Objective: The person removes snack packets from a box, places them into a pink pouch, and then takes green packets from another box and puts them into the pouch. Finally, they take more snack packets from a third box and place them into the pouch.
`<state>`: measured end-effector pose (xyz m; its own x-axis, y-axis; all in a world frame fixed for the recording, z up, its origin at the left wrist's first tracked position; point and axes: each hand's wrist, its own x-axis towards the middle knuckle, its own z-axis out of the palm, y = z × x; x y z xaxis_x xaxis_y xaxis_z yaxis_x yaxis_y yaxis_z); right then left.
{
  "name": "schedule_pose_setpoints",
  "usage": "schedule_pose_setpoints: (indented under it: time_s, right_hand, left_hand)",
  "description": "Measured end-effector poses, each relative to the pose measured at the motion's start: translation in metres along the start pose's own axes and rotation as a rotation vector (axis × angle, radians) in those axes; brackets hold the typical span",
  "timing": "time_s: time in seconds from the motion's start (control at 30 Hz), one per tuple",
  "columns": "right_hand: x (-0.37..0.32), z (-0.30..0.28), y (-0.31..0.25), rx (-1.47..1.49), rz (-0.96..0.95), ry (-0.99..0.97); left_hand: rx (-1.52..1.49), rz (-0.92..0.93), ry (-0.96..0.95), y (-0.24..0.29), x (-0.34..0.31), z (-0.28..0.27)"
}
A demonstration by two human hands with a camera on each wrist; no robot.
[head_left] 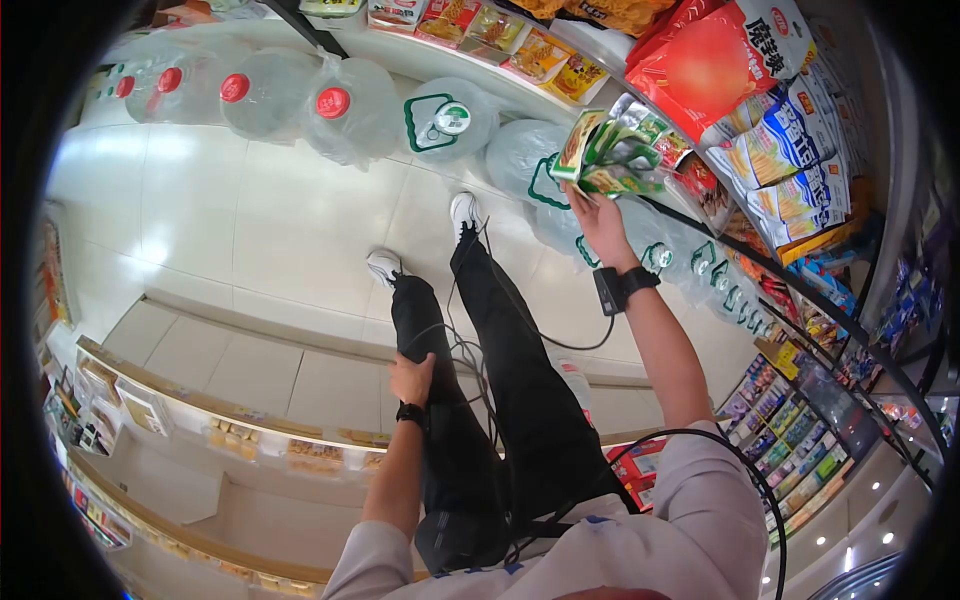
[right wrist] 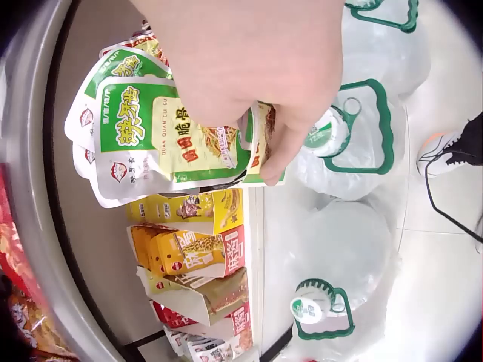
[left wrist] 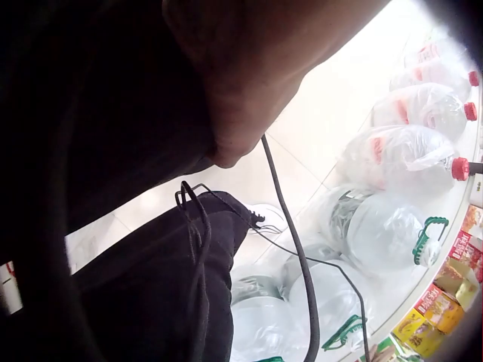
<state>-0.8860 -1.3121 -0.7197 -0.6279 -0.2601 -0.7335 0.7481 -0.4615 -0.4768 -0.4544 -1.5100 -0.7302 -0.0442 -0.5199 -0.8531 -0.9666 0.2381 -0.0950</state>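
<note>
The right hand (head_left: pixel 602 228) grips a green display box of snack packets (head_left: pixel 612 155) at the shelf's front edge. In the right wrist view the hand (right wrist: pixel 256 68) has its fingers curled over the box's front, beside white and green packets (right wrist: pixel 162 132) that stand in a bunch. The left hand (head_left: pixel 411 379) rests on the dark trouser leg at the thigh; in the left wrist view that hand (left wrist: pixel 241 90) lies against the black cloth, its fingers mostly hidden.
Large water bottles (head_left: pixel 450 118) with green handles or red caps line the floor along the shelf. Yellow and red snack boxes (right wrist: pixel 198 253) stand beside the packets. Bigger bags (head_left: pixel 700 65) fill the shelf above. Black cables (head_left: pixel 470 350) hang before the legs.
</note>
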Motion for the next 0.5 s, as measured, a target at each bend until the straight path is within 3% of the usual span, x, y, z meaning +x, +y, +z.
schedule_pose_setpoints:
  time_s: [0.1,0.2,0.3,0.33,0.43,0.5]
  right_hand:
    - [-0.042,0.005,0.011,-0.132,-0.009,-0.001]
    - [-0.093,0.018,0.016,-0.186,0.020,0.073]
    - [-0.158,0.040,0.010,-0.344,0.057,0.061]
    - [-0.184,0.046,0.008,-0.382,0.063,0.045]
    - [-0.252,0.086,-0.008,-0.482,0.117,-0.008]
    - [-0.293,0.120,-0.018,-0.536,0.180,-0.025]
  left_hand:
    - [-0.029,0.041,-0.052,-0.017,0.009,-0.002]
    - [-0.351,0.078,-0.313,-0.038,0.032,-0.015]
    - [-0.672,0.024,-0.341,-0.047,0.033,-0.045]
    - [-0.684,0.018,-0.257,-0.032,0.016,-0.075]
    - [-0.745,0.437,-0.010,-0.003,-0.008,-0.152]
    - [-0.891,0.757,-0.216,0.027,-0.057,-0.230]
